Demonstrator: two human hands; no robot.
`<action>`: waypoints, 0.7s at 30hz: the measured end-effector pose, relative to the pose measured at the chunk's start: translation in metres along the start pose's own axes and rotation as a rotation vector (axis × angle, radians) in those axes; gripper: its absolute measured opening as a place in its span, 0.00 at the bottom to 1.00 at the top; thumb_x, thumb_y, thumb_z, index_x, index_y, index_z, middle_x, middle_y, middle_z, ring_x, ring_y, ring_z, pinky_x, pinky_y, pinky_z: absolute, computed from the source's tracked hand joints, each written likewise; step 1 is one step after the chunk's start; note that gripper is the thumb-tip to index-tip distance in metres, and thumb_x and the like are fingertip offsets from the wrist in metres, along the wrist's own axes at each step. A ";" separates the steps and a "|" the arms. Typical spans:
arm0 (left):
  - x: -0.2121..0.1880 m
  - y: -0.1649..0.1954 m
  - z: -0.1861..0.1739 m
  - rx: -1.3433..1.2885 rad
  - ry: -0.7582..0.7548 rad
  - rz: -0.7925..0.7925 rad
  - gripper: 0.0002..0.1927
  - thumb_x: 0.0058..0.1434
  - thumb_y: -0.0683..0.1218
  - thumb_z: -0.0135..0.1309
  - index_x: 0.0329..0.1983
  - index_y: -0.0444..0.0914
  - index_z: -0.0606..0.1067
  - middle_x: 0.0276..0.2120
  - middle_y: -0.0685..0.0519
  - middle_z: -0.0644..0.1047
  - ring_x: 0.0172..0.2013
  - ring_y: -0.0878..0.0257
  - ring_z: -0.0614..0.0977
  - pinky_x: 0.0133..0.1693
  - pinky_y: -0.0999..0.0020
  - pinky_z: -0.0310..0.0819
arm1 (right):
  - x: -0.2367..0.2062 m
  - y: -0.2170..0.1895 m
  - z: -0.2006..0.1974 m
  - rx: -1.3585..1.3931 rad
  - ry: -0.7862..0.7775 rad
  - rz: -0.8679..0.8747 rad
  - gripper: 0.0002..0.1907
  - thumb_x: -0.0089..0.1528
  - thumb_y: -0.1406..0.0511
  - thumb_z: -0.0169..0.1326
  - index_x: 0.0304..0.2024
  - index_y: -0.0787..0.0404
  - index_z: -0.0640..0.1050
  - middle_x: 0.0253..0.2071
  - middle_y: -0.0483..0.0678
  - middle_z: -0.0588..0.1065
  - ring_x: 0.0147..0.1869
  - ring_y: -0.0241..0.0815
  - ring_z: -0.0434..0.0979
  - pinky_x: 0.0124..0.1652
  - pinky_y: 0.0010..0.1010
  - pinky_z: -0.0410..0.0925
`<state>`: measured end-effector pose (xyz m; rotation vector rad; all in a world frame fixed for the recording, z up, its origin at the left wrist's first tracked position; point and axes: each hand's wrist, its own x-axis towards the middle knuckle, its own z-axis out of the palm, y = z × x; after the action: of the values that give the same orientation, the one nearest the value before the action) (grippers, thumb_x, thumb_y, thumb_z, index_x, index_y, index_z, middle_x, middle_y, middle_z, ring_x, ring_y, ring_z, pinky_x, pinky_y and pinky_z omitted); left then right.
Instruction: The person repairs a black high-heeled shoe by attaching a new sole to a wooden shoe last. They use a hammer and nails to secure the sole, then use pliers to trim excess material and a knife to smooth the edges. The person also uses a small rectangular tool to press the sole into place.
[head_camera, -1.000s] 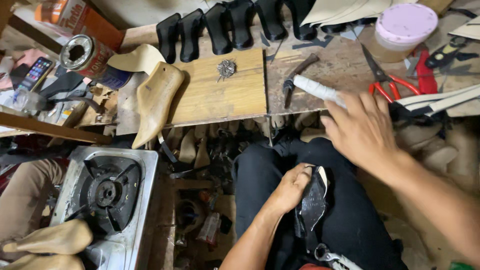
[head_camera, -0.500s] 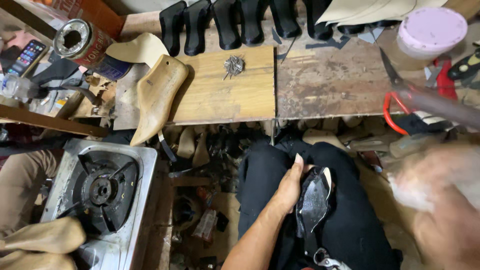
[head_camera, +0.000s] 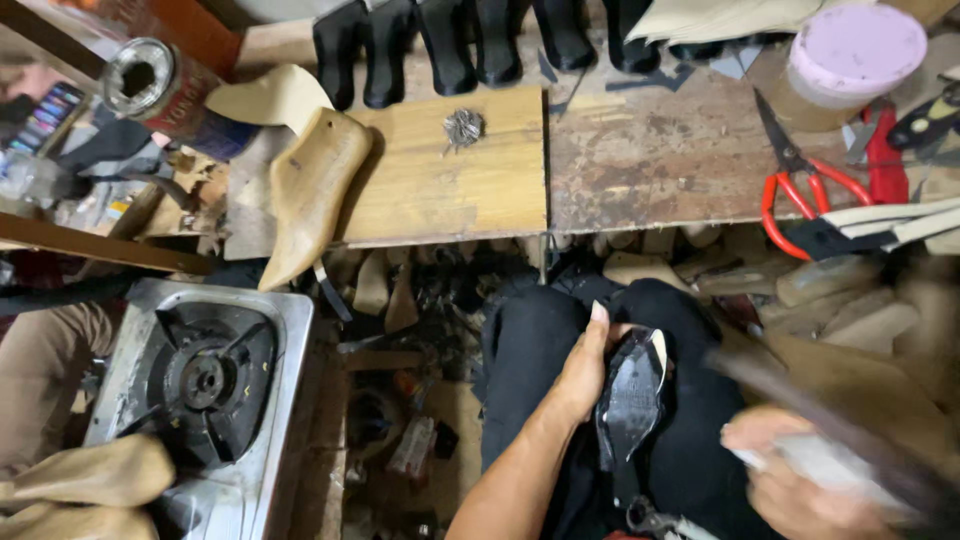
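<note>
gripping black shoe sole (head_camera: 630, 400), left hand (head_camera: 583, 372) closed

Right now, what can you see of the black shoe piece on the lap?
The black shoe piece looks like glossy leather stretched over a pale form whose edge shows at its upper right. It is narrow, lies lengthwise on the person's black-clad lap, toe end toward the bench. The left hand grips its left side. The blurred right hand, holding a tool, is apart from it.
</note>
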<state>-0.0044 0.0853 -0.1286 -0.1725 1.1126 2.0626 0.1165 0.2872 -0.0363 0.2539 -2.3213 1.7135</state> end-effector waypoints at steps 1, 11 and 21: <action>0.003 0.001 -0.001 0.063 0.022 0.050 0.43 0.73 0.72 0.28 0.56 0.31 0.76 0.48 0.45 0.80 0.47 0.58 0.80 0.53 0.64 0.73 | 0.004 0.004 0.003 -0.420 0.032 0.026 0.13 0.57 0.60 0.61 0.42 0.57 0.77 0.32 0.47 0.79 0.36 0.40 0.80 0.39 0.33 0.72; 0.008 -0.018 -0.012 -0.143 -0.124 0.022 0.53 0.72 0.78 0.24 0.60 0.26 0.73 0.47 0.39 0.79 0.45 0.53 0.81 0.51 0.59 0.75 | -0.023 0.010 0.007 -0.160 -0.019 0.065 0.26 0.58 0.59 0.63 0.57 0.59 0.79 0.38 0.53 0.81 0.39 0.47 0.83 0.37 0.36 0.73; 0.005 -0.013 -0.004 -0.079 -0.063 0.011 0.53 0.69 0.80 0.24 0.57 0.29 0.75 0.44 0.45 0.80 0.43 0.57 0.81 0.49 0.63 0.75 | -0.048 0.023 -0.010 -0.502 -0.233 0.325 0.13 0.63 0.51 0.61 0.43 0.49 0.80 0.32 0.49 0.76 0.34 0.41 0.75 0.38 0.38 0.72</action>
<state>0.0002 0.0888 -0.1415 -0.1394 0.9972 2.1082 0.1566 0.3032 -0.0691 -0.0236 -3.0057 1.2000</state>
